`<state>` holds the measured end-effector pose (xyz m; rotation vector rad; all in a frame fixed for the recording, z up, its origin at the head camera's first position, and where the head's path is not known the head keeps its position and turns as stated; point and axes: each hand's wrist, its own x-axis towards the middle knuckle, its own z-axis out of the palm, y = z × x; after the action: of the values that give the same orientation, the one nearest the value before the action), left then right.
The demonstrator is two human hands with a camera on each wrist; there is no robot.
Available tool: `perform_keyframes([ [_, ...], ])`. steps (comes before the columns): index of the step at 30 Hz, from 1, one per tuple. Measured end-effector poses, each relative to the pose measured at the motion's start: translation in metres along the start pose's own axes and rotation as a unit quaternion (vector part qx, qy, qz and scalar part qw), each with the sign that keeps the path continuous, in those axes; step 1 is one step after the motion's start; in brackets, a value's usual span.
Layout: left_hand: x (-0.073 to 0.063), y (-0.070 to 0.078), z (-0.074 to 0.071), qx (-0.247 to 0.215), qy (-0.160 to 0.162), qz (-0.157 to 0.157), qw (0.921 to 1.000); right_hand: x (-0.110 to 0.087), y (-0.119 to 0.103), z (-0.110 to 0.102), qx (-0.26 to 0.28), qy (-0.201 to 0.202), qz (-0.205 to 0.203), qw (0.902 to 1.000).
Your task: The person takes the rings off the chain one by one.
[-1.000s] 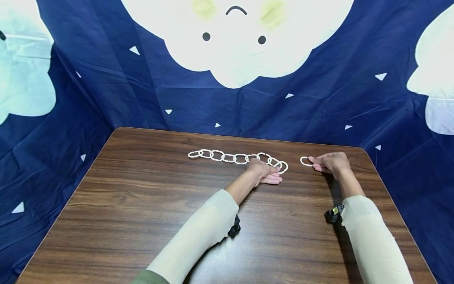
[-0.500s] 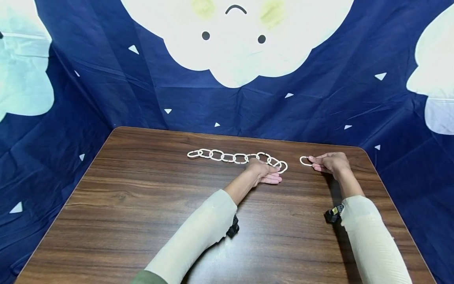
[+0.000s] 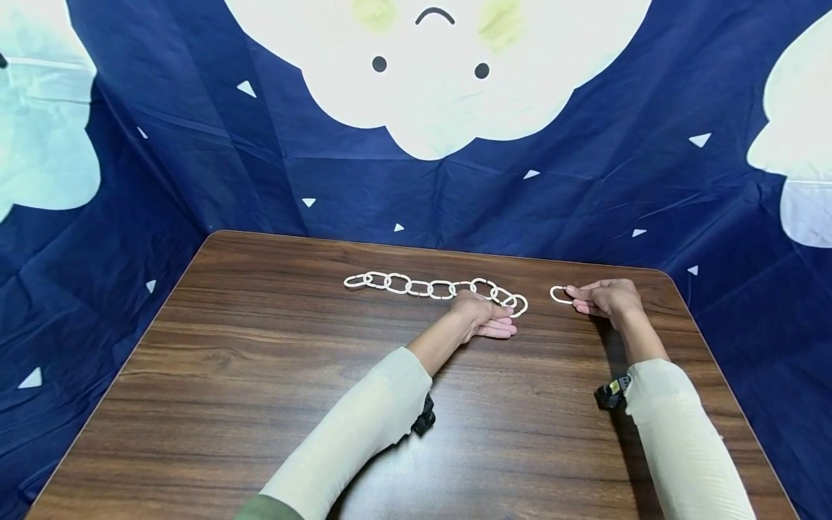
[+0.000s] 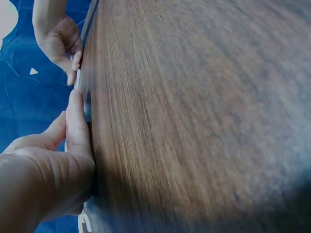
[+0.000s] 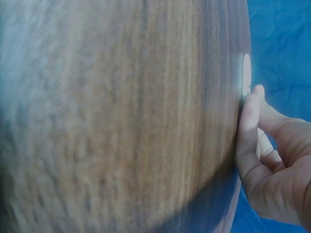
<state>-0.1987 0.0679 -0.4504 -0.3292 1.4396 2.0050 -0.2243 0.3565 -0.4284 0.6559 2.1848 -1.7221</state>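
Note:
A chain of white oval links, probably plastic (image 3: 419, 295), stretches along the far half of the wooden table. My left hand (image 3: 479, 314) is at its right end and pinches the last link between thumb and fingers; the hand and wrist cover part of the chain. To the right, my right hand (image 3: 609, 297) pinches a loose white link (image 3: 552, 295) by its right end, with the rounded end pointing toward the chain. A gap separates the two. In the right wrist view this link (image 5: 247, 73) appears edge-on beyond the fingertips, low over the table.
The brown wood-grain table (image 3: 247, 404) has rounded far corners. Close behind it hangs a dark blue cloth (image 3: 351, 180) printed with white clouds and small triangles, and it also runs along both sides. A small black camera (image 3: 611, 392) sits at the right wrist.

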Motion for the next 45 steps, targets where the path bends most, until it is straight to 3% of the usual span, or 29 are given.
perform_keyframes([
  [17, 0.001, 0.000, -0.004, 0.026, -0.022, -0.012, 0.9993, -0.003, 0.002, 0.001, -0.015, 0.014, 0.001, 0.9998],
  [23, -0.001, 0.003, -0.010, 0.055, -0.039, -0.011, 0.9977, -0.004, 0.005, 0.002, 0.014, 0.017, -0.016, 0.9996],
  [31, -0.003, 0.008, -0.013, 0.101, -0.065, 0.031, 0.9923, -0.011, 0.007, 0.004, 0.004, 0.028, -0.037, 0.9989],
  [45, -0.004, 0.023, -0.018, 0.141, -0.051, 0.105, 0.9831, -0.022, 0.005, 0.011, -0.017, 0.013, -0.082, 0.9964],
])
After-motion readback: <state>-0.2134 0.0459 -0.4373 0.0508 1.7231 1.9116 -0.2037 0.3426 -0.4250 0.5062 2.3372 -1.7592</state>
